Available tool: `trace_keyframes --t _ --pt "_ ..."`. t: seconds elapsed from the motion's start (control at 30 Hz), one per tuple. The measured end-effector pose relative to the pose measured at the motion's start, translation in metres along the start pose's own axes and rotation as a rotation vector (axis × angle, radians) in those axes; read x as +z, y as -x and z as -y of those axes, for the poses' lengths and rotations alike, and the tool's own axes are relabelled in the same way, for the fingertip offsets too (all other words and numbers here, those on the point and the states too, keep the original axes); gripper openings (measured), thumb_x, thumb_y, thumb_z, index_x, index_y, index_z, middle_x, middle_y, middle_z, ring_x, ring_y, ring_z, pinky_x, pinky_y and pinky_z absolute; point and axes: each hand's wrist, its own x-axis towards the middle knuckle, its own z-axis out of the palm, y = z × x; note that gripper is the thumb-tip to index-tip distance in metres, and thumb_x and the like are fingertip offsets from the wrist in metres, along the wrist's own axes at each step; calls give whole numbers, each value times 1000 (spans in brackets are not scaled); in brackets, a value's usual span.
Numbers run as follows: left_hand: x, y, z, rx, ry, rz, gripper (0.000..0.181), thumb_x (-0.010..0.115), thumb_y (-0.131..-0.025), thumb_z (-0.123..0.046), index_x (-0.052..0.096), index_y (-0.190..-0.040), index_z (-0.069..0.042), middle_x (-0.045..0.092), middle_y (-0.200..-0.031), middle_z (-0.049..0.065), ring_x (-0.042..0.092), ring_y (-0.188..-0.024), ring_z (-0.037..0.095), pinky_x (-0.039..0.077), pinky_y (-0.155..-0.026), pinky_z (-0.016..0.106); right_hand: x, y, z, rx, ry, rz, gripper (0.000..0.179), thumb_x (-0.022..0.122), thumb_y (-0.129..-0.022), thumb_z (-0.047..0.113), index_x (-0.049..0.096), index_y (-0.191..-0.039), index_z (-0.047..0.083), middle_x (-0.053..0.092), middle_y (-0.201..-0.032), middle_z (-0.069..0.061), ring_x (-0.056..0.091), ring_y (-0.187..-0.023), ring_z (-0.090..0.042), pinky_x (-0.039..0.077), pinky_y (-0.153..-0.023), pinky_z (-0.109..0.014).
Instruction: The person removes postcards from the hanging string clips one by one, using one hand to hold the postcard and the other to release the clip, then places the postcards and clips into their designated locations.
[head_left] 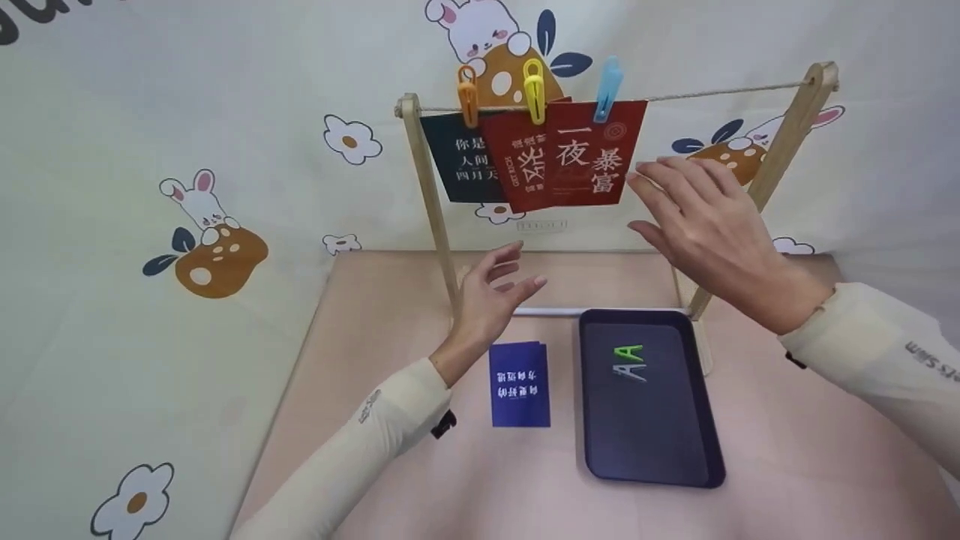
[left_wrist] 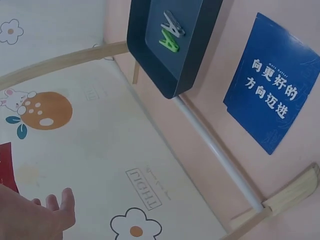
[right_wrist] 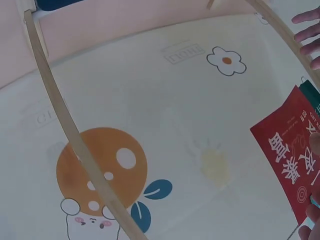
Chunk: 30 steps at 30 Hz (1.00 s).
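My right hand [head_left: 709, 225] is raised beside the right edge of a red card [head_left: 581, 184], its fingers loosely extended and holding nothing. That card hangs from a cord [head_left: 727, 91] by a light blue clothespin [head_left: 608, 90]. Left of it, a second red card [head_left: 525, 193] hangs under a yellow clothespin [head_left: 535, 94], overlapping a dark green card [head_left: 465, 187] under an orange clothespin [head_left: 469, 97]. Lower down, my left hand [head_left: 491, 296] hovers near the frame's left post with relaxed fingers and nothing in them. In the right wrist view, right-hand fingers [right_wrist: 313, 212] overlap the red card.
Wooden posts [head_left: 429, 180] carry the cord, with a white bar [head_left: 555, 310] low between them. Blue cards [head_left: 520, 411] lie on the pink table [head_left: 420, 487]. Beside them, a dark tray [head_left: 645, 450] holds a green clothespin [head_left: 628, 352] and a grey clothespin [head_left: 630, 372].
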Motion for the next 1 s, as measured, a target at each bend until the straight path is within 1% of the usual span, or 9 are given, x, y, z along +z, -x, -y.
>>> trace_keyframes --t 0.13,0.3,0.4,0.47,0.57,0.67,0.73,0.87,1.0 --pt "6 -9 -6 22 8 -25 59 79 -87 -18 55 -140 -10 59 -139 10 58 -128 25 52 -108 37 2 -8 -8 -14 35 -39 50 72 -93 19 58 -137 -1 66 -129 -21 61 -118 -37 52 -99 -50" --pt "12 -22 -16 35 54 -47 59 80 -86 -17 56 -140 -12 58 -139 8 57 -128 22 53 -105 31 4 -19 -18 -14 86 -59 52 68 -96 23 54 -140 -1 63 -133 -21 60 -118 -37 52 -99 -49" --pt "15 -27 -21 43 59 -61 58 80 -86 -19 56 -139 -14 58 -137 6 57 -127 20 53 -105 30 4 -28 -22 5 98 -60 56 70 -94 22 52 -142 -1 62 -133 -22 58 -119 -37 52 -99 -49" --pt "17 -30 -23 50 60 -66 58 80 -86 -20 56 -139 -15 59 -136 6 57 -126 20 53 -106 33 4 -34 -24 25 91 -65 58 72 -93 23 51 -141 -2 61 -133 -22 58 -119 -38 52 -98 -49" --pt "22 -35 -25 67 71 -95 58 81 -86 -19 56 -138 -13 59 -135 8 58 -125 21 53 -107 38 4 -44 -27 85 43 -76 59 73 -93 24 51 -140 -3 61 -131 -23 57 -118 -39 50 -96 -50" --pt "28 -41 -26 92 94 -144 58 81 -86 -17 55 -138 -9 58 -134 11 59 -123 23 53 -105 41 3 -53 -30 165 -48 -70 58 71 -94 25 50 -140 -4 59 -131 -25 55 -118 -41 47 -96 -52" --pt "31 -45 -27 97 98 -171 58 80 -86 -17 55 -138 -9 57 -134 11 58 -122 23 54 -104 39 1 -59 -31 208 -91 -45 58 67 -96 27 48 -141 -5 58 -133 -26 53 -120 -42 45 -97 -53" --pt "36 -50 -31 100 117 -197 56 79 -87 -17 55 -137 -11 56 -134 10 57 -121 21 54 -100 32 -4 -70 -35 261 -153 22 62 60 -98 35 46 -142 -6 55 -135 -28 50 -124 -43 44 -97 -52" --pt "41 -53 -34 91 143 -207 55 79 -87 -15 55 -136 -11 56 -132 10 57 -119 20 56 -96 24 -8 -80 -37 316 -248 70 61 60 -97 36 48 -141 -4 56 -137 -25 50 -126 -40 43 -96 -50"
